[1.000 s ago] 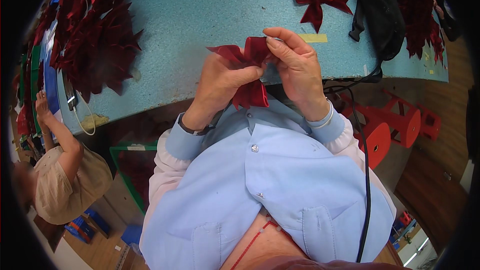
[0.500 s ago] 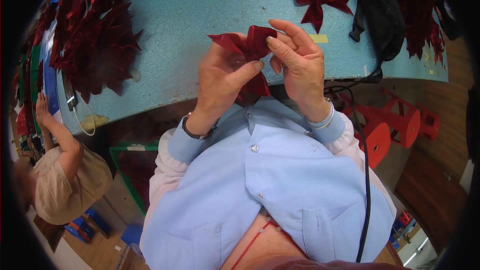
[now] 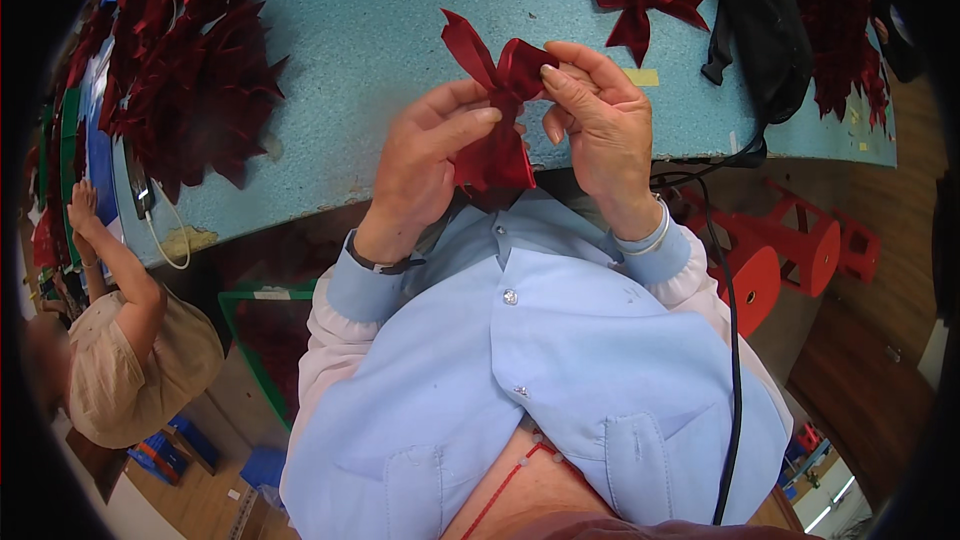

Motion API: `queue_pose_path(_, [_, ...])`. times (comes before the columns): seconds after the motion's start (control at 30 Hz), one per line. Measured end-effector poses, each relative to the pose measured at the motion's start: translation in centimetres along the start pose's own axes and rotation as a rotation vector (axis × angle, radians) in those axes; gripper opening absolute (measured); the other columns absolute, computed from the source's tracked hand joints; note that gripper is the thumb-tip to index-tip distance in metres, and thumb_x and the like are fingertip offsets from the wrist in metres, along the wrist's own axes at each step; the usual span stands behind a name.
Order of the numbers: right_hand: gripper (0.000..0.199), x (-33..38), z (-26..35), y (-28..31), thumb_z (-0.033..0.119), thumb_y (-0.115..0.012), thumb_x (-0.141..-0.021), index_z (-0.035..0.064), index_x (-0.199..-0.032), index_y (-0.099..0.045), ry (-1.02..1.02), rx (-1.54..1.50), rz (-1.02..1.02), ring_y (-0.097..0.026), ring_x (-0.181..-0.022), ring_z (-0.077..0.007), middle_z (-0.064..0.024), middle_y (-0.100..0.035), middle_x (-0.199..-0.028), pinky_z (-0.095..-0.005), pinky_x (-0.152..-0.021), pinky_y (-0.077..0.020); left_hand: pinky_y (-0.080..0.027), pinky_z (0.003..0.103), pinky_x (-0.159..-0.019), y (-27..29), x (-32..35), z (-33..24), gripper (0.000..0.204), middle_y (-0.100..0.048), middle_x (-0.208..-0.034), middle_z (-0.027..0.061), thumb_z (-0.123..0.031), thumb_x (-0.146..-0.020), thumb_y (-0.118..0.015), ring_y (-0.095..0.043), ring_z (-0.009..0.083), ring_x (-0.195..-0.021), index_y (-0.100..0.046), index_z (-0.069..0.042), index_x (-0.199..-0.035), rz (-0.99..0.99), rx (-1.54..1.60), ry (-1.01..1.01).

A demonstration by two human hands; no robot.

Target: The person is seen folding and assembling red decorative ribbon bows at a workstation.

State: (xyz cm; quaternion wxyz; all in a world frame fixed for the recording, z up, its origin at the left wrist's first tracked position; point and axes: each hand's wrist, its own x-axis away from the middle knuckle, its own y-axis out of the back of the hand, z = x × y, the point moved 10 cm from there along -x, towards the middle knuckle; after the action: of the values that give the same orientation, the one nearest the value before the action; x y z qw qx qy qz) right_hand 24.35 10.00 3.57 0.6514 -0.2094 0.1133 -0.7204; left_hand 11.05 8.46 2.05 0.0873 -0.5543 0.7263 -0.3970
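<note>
Dark red velvet, folded into a held bow (image 3: 510, 90), sits between the person's hands above the near edge of the blue table (image 3: 340, 70). On its right loop the right hand (image 3: 608, 130) pinches with thumb and forefinger, the other fingers loosely bent. The left hand (image 3: 425, 150) is partly curled at the bow's left side, thumb by the middle; I can't tell what its hidden fingertips do.

Should one hand tug harder than the other, that loop could stretch lopsided or the middle could slip. A hard thumb press could crease the pile (velvet rarely forgives that). A loose grip this near the edge might let it drop into the lap.

Counting: one bow in hand, one loose bow (image 3: 645, 8) on the table's far right, one yellow slip (image 3: 641, 76) near it, one black bag (image 3: 755, 35) to the right, one co-worker (image 3: 150, 360) at left. Two dark red heaps, left heap (image 3: 195, 80) and right heap (image 3: 830, 30), are too tangled for me to number their pieces.
</note>
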Motion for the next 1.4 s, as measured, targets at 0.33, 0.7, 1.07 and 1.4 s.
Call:
queue_pose_path(0.33, [0.026,0.7,-0.2,-0.3,0.002,-0.059,-0.084,-0.0035,-0.109,-0.056,-0.059,-0.072,0.072,-0.055,-0.061,-0.0087,-0.0061,-0.063,-0.084,-0.0193,-0.045,-0.0409,-0.050,0.025,-0.070,-0.2,0.2,-0.2,0.030,-0.064,-0.088,0.0067,-0.004,-0.075,-0.070,-0.062,0.0123,-0.075,-0.059,0.003,-0.102,-0.064,-0.402,-0.055])
queue_pose_path(0.7, [0.028,-0.2,-0.5,0.5,0.004,-0.056,-0.086,-0.0047,-0.113,-0.052,-0.181,-0.171,0.031,-0.059,-0.062,-0.0145,-0.0071,-0.061,-0.083,-0.0265,-0.061,-0.0522,-0.051,0.024,-0.074,-1.2,0.0,0.4,0.029,-0.064,-0.093,0.0089,0.003,-0.076,-0.066,-0.062,0.0139,-0.084,-0.058,0.003,-0.104,0.070,-0.244,-0.047])
queue_pose_path(1.07, [0.031,-0.5,0.2,-0.1,-0.003,-0.059,-0.082,-0.0058,-0.112,-0.052,-0.096,-0.163,0.042,-0.059,-0.066,-0.0137,-0.0069,-0.060,-0.081,-0.0257,-0.059,-0.0516,-0.050,0.024,-0.076,-1.1,-1.5,0.4,0.028,-0.063,-0.095,0.0099,0.000,-0.078,-0.066,-0.062,0.0137,-0.085,-0.057,0.004,-0.104,0.007,-0.218,-0.008])
queue_pose_path(1.4, [0.024,-1.4,0.5,1.4,-0.005,-0.063,-0.079,-0.0038,-0.102,-0.057,0.041,-0.057,0.039,-0.060,-0.063,-0.0133,-0.0089,-0.063,-0.084,-0.0243,-0.049,-0.0489,-0.051,0.024,-0.072,-1.7,-1.7,0.7,0.027,-0.064,-0.093,0.0096,0.000,-0.078,-0.066,-0.062,0.0131,-0.082,-0.058,0.004,-0.103,0.101,-0.265,-0.004])
